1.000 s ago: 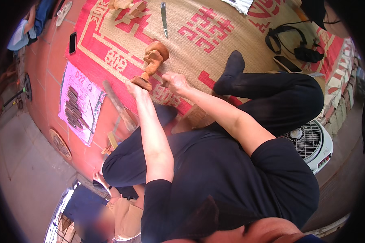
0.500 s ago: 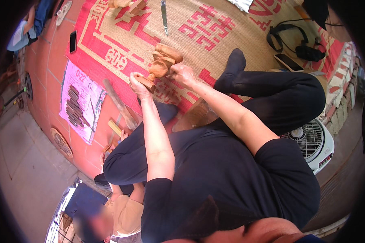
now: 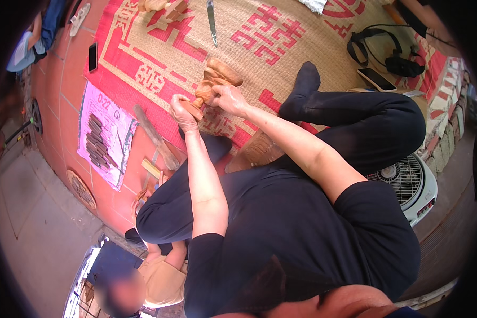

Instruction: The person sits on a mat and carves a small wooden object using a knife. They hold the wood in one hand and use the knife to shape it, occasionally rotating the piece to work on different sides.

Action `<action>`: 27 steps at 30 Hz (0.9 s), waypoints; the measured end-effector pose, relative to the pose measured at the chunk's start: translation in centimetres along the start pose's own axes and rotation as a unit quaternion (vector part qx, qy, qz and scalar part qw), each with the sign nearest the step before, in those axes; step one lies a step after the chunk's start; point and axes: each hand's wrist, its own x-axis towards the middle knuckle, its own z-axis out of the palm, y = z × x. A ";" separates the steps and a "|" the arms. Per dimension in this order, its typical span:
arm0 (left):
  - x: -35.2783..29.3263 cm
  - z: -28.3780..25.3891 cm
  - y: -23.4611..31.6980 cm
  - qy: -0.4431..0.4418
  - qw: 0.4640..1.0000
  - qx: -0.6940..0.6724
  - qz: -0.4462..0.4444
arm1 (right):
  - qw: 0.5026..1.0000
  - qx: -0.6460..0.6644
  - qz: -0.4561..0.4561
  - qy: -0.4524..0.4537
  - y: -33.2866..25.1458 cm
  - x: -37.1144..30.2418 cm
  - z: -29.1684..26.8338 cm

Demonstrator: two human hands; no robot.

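A pale brown turned or carved wooden piece, with a square base and a narrow neck, is held tilted above the patterned mat. Its base sits in my left hand, whose fingers are wrapped round it. My right hand is closed, its bent fingertips pressed against the middle of the carved piece just above the neck. Whatever those fingertips may pinch is hidden. Beyond the piece, a slim metal blade lies on the mat. A wooden wedge-shaped block rests by my legs.
Left on the tiles lie a pink sheet bearing several dark slim tools, a wooden club and a phone. More carved wood lies far left. At right are a strapped headset, another phone and a fan. Another person sits lower left.
My right hand has moved slightly left, from beside the carved piece to press on its middle. The piece has turned a little in my left hand, which keeps its hold on the base.
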 end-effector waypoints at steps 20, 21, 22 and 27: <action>0.7 5.5 4.6 -0.063 0.891 0.327 0.308 | 0.990 0.143 0.013 -0.014 -2.3 4.1 -3.7; 0.7 5.5 5.4 -0.076 0.900 0.322 0.285 | 0.981 0.186 0.039 -0.040 -3.1 4.0 -4.1; 0.9 5.8 5.7 -0.068 0.897 0.325 0.293 | 0.965 0.250 0.025 -0.069 -2.6 4.3 -4.4; 0.8 6.0 4.9 -0.028 0.901 0.316 0.295 | 0.962 0.244 0.016 -0.118 0.1 5.1 -3.8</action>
